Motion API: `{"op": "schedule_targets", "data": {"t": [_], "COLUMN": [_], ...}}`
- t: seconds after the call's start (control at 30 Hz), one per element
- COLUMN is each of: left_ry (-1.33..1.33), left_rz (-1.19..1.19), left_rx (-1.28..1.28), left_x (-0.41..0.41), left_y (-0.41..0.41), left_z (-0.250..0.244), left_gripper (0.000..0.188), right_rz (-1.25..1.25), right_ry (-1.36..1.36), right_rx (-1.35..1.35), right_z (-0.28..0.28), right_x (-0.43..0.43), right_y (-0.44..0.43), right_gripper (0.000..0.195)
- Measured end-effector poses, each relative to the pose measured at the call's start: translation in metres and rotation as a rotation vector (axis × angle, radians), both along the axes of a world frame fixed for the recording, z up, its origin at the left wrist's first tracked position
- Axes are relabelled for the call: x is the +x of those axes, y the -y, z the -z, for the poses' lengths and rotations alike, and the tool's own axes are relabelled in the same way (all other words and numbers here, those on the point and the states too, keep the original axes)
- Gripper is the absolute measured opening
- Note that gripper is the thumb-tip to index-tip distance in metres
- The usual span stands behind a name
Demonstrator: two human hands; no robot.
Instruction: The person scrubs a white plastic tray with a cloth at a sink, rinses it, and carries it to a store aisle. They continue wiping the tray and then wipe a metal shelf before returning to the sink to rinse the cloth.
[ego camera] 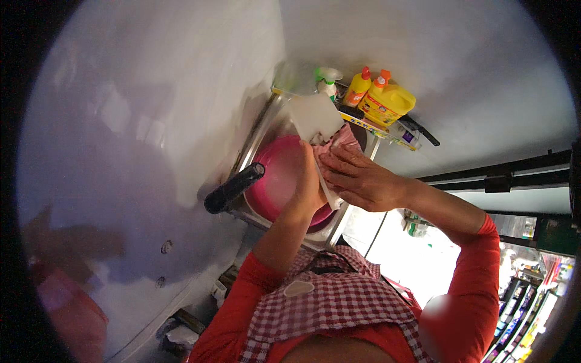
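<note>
My left hand (311,179) grips the edge of a flat white board (316,116), tilted over the sink. My right hand (363,177) presses a pink cloth (346,138) against the board's face, its fingers spread over the cloth. Beneath the board and my left forearm, a bright pink basin (277,181) sits in a metal sink (261,120). The board and my arms hide part of the basin, and its contents are hard to make out.
A dark tube (233,188) juts over the basin's left side. Behind the sink stand a spray bottle (327,84), a yellow bottle (357,88) and a yellow jug (388,104). A black brush (352,112) and a black handle (422,130) lie near them. Walls meet behind the sink.
</note>
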State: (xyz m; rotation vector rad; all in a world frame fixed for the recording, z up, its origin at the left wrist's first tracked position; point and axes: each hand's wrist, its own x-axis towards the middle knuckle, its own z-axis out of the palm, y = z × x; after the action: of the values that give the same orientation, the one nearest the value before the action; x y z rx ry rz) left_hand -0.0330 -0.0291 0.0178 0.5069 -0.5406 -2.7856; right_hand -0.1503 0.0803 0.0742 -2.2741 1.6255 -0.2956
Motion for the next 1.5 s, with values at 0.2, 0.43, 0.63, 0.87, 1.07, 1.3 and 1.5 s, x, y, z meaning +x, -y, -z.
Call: {"op": "schedule_targets", "data": {"t": [0.2,0.43,0.63,0.87,1.07,1.3,1.5], "left_ry": [-0.005,-0.081,-0.033,0.038,0.071,0.054,0.043], "left_rz": [0.065,0.153,0.273,0.282,0.223,0.369,0.505], "left_rx": [-0.212,-0.329,-0.406,-0.421,-0.53,-0.64,-0.554], "left_x": [0.007,0.019,0.021,0.028,0.032,0.036,0.057], "left_y": [0.0,0.028,-0.004,0.01,0.013,-0.008,-0.025], "left_z": [0.013,0.037,0.041,0.026,0.055,0.042,0.054], "left_gripper": [0.084,0.066,0.062,0.054,0.055,0.059,0.076], "right_rz": [0.082,0.121,0.407,0.543,0.555,0.645,0.343], "right_ry": [-0.076,-0.048,-0.034,-0.093,0.11,-0.084,0.031], "right_rx": [-0.194,-0.242,-0.417,-0.374,-0.287,-0.469,0.319], "right_z": [0.03,0.049,0.069,0.084,0.092,0.085,0.101], "right_x": [-0.01,-0.012,-0.039,-0.034,0.033,0.002,-0.07], "right_y": [0.031,0.055,0.09,0.098,0.021,0.042,0.077], "right_gripper": [0.053,0.066,0.056,0.052,0.066,0.061,0.052]}}
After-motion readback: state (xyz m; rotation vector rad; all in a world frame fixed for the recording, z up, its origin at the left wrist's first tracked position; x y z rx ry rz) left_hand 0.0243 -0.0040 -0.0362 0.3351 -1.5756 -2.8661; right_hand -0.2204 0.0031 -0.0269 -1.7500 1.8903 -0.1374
